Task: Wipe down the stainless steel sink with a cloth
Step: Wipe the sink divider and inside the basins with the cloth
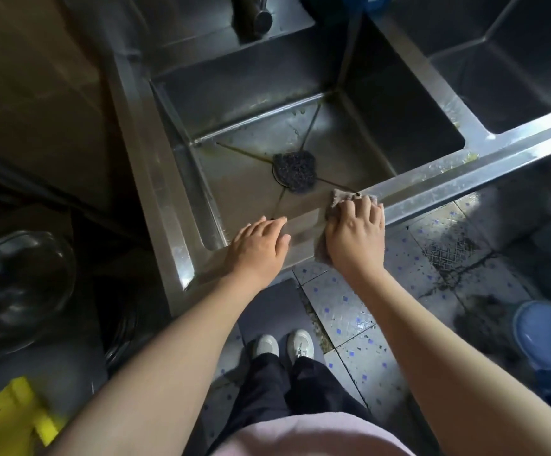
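Your right grip presses the soft, limp cloth flat-fingered onto the sink rim; left grip rests open, empty.

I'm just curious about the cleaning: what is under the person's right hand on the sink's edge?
A brownish cloth lies under the right hand, on the sink's front rim. Its edges stick out at both ends of the hand; its middle is covered.

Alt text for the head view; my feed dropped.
The right hand presses a cloth on the front rim of a steel sink, while the left hand rests flat on the rim beside it. A dark drain cover sits in the basin.
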